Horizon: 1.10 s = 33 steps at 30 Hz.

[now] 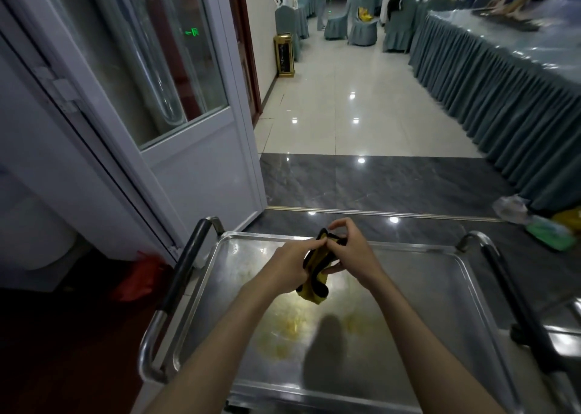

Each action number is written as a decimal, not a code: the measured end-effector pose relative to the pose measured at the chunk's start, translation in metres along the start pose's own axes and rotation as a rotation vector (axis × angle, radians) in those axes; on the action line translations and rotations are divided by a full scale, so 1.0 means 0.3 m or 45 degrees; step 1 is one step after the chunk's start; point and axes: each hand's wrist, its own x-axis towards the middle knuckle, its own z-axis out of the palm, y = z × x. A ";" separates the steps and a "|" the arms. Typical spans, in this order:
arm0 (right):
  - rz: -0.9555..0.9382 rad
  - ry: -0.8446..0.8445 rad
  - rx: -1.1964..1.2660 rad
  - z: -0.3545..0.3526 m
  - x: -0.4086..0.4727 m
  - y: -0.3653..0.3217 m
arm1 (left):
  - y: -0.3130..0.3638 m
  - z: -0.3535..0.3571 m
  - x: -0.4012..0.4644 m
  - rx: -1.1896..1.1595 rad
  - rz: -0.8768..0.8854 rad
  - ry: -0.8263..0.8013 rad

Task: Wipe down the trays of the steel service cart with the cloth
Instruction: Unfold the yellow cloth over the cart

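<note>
The steel cart's top tray (440, 288) fills the lower middle of the head view, its surface smeared with yellowish marks near the centre. Above it both hands hold a bunched yellow cloth with black edging (314, 283). My left hand (287, 264) grips the cloth from the left side. My right hand (350, 248) pinches its upper edge with thumb and fingers. The cloth hangs clear of the tray, its lower end dangling just above the metal.
Cart handles with black grips stand at the left (185, 272) and right (515, 297). A white glazed door (188, 149) stands open at the left. A long skirted table (503, 99) runs along the right, with bags (547, 228) on the floor by it. Covered chairs (361, 26) stand far back.
</note>
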 end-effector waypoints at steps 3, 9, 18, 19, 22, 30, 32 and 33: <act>0.016 -0.008 0.078 -0.014 -0.022 0.003 | 0.027 0.005 -0.020 0.043 0.058 0.007; 0.049 -0.038 0.203 -0.022 -0.043 0.017 | 0.062 0.016 -0.057 -0.013 -0.012 -0.064; 0.076 -0.033 0.421 0.003 -0.061 0.005 | 0.075 0.063 -0.013 -0.522 -0.296 0.543; 0.070 -0.050 0.420 0.004 -0.066 0.003 | 0.066 0.058 -0.003 -0.538 -0.330 0.566; 0.070 -0.085 0.457 0.020 -0.079 0.014 | 0.064 0.032 0.016 -0.495 -0.387 0.592; 0.367 0.104 0.336 0.078 -0.112 0.189 | 0.047 -0.071 0.060 -1.020 -0.836 0.314; 0.461 0.060 0.337 0.099 -0.115 0.211 | 0.036 -0.077 0.057 -1.043 -0.887 0.276; 0.486 0.042 0.351 0.110 -0.117 0.210 | 0.031 -0.077 0.054 -1.053 -0.902 0.252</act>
